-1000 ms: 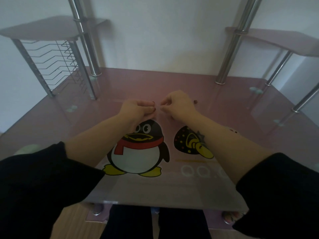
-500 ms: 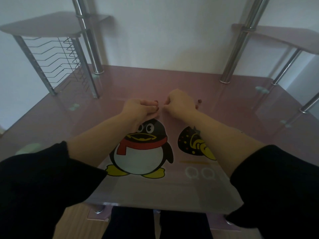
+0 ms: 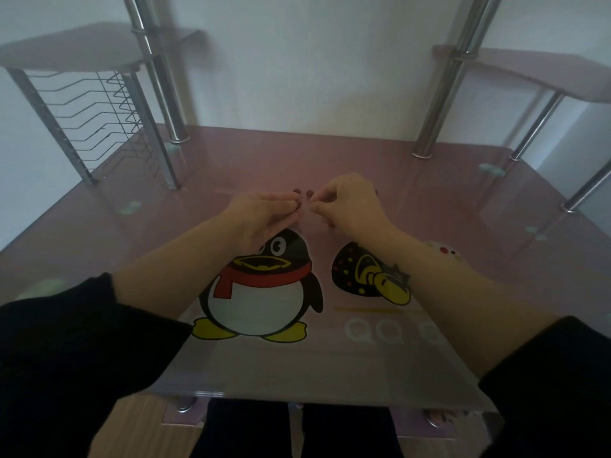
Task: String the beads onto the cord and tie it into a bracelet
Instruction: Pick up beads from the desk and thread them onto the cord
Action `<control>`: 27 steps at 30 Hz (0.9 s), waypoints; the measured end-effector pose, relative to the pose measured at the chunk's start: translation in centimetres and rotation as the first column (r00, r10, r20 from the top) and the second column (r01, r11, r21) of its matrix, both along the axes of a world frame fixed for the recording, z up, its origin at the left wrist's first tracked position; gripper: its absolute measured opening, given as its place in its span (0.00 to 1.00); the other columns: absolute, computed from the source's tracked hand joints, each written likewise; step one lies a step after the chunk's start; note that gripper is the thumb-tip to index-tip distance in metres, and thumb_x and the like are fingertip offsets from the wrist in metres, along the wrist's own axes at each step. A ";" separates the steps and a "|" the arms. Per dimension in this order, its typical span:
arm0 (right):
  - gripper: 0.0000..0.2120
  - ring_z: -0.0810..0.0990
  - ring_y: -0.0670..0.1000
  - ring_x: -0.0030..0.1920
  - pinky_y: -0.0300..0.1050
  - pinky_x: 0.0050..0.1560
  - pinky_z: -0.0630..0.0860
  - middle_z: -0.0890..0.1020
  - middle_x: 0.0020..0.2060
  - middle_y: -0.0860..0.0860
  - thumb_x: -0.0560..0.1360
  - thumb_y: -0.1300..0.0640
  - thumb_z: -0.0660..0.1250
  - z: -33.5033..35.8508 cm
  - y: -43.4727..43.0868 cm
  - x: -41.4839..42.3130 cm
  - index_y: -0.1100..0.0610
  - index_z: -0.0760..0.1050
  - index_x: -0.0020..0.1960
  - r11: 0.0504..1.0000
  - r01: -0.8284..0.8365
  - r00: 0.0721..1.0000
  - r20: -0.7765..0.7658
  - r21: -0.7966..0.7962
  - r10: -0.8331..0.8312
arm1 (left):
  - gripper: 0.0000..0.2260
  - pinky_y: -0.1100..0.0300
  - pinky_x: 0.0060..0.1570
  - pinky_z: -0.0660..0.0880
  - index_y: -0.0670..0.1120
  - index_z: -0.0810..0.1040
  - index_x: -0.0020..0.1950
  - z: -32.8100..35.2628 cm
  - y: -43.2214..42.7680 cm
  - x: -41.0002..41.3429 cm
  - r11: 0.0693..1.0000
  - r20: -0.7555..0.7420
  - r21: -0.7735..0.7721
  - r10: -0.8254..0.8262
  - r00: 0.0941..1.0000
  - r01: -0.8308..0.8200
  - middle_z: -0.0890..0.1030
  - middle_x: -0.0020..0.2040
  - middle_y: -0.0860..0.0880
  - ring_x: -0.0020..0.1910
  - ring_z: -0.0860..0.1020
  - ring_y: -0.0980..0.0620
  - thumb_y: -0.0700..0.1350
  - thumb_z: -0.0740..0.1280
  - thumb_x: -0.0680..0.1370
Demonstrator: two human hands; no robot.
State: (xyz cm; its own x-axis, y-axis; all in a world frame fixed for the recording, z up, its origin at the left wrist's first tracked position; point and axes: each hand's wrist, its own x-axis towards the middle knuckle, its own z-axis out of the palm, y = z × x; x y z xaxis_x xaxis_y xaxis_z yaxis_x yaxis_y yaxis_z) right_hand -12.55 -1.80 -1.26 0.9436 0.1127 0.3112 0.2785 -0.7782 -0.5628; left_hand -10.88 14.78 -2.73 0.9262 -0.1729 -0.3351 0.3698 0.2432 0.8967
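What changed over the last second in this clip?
The left hand has stretched its fingers straighter toward the right hand; earlier they were curled. The fingertips, nearly touching half a second ago, now stand slightly apart. Both hands stay above the penguin picture on the pink glass table. What they pinch is too small to tell.

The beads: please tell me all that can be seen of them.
The beads are tiny, round and dark red, too small to tell the material. Two show just beyond the fingertips, over the pink glass table; whether they lie on it or hang on a cord cannot be told. A third seems pinched by the left hand, close to the right hand.
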 end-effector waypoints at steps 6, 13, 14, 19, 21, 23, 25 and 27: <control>0.06 0.71 0.35 0.27 0.39 0.44 0.79 0.83 0.37 0.47 0.75 0.57 0.71 -0.2 0.0 -0.1 0.57 0.85 0.47 1.000 0.006 0.998 0.058 0.013 -0.007 | 0.11 0.65 0.43 0.80 0.35 0.79 0.58 0.1 -0.1 0.1 1.000 -0.007 0.007 -0.020 1.000 0.020 0.82 0.55 0.39 0.51 0.83 0.48 0.31 0.67 0.76; 0.06 0.73 0.39 0.26 0.47 0.40 0.82 0.86 0.41 0.50 0.75 0.55 0.70 -0.3 0.2 -0.1 0.55 0.85 0.46 0.999 0.028 0.996 0.091 -0.033 -0.025 | 0.08 0.66 0.39 0.79 0.37 0.81 0.55 0.1 0.0 0.3 0.998 -0.020 -0.012 -0.055 0.998 0.055 0.86 0.47 0.43 0.42 0.85 0.53 0.34 0.66 0.77; 0.06 0.75 0.41 0.27 0.48 0.40 0.82 0.86 0.40 0.50 0.75 0.55 0.70 -0.3 0.2 -0.1 0.56 0.85 0.45 0.999 0.031 0.995 0.097 -0.039 -0.027 | 0.07 0.66 0.39 0.79 0.37 0.81 0.54 0.0 0.0 0.4 0.998 -0.019 -0.015 -0.059 0.998 0.058 0.86 0.46 0.43 0.41 0.85 0.53 0.34 0.66 0.77; 0.06 0.76 0.41 0.28 0.46 0.40 0.82 0.86 0.39 0.51 0.74 0.56 0.70 -0.4 0.2 -0.1 0.57 0.85 0.44 0.999 0.024 0.994 0.111 -0.044 -0.019 | 0.06 0.66 0.39 0.79 0.38 0.82 0.52 -0.1 0.1 0.6 0.997 -0.010 -0.031 -0.069 0.998 0.069 0.86 0.45 0.44 0.43 0.85 0.53 0.36 0.67 0.77; 0.06 0.75 0.39 0.27 0.44 0.40 0.82 0.86 0.40 0.51 0.74 0.56 0.70 -0.3 0.2 -0.1 0.57 0.85 0.44 0.999 0.009 0.994 0.108 -0.037 -0.004 | 0.07 0.66 0.40 0.79 0.37 0.82 0.53 -0.2 0.1 0.7 0.997 -0.010 -0.028 -0.072 0.997 0.072 0.86 0.46 0.43 0.43 0.85 0.52 0.36 0.67 0.77; 0.06 0.73 0.37 0.26 0.42 0.40 0.81 0.86 0.39 0.51 0.74 0.57 0.70 -0.3 0.3 -0.1 0.57 0.85 0.44 1.000 0.004 0.994 0.112 -0.031 -0.001 | 0.08 0.66 0.40 0.79 0.37 0.81 0.55 -0.2 0.2 0.7 0.997 -0.013 -0.018 -0.075 0.997 0.075 0.86 0.48 0.43 0.45 0.85 0.52 0.36 0.67 0.77; 0.06 0.73 0.37 0.25 0.42 0.39 0.81 0.86 0.38 0.51 0.74 0.57 0.70 -0.3 0.2 -0.1 0.57 0.85 0.43 0.999 0.009 0.993 0.121 -0.032 -0.005 | 0.08 0.66 0.41 0.79 0.37 0.81 0.55 -0.2 0.1 0.7 0.997 -0.016 -0.010 -0.074 0.997 0.074 0.85 0.50 0.42 0.46 0.85 0.51 0.36 0.67 0.77; 0.06 0.74 0.38 0.24 0.43 0.38 0.82 0.85 0.36 0.50 0.74 0.58 0.70 -0.3 0.2 -0.1 0.57 0.85 0.41 0.999 0.013 0.993 0.117 -0.039 -0.009 | 0.08 0.66 0.41 0.79 0.37 0.81 0.55 -0.2 0.0 0.6 0.997 -0.011 -0.016 -0.070 0.997 0.070 0.85 0.49 0.42 0.44 0.85 0.52 0.36 0.66 0.78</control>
State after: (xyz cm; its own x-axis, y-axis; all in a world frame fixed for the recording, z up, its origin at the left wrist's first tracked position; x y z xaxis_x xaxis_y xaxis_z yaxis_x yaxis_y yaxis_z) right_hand -12.66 -1.57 -1.57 0.9025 0.1169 0.4145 0.3318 -0.8024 -0.4961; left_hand -10.31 14.79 -2.88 0.9078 -0.2427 -0.3421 0.3965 0.2305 0.8886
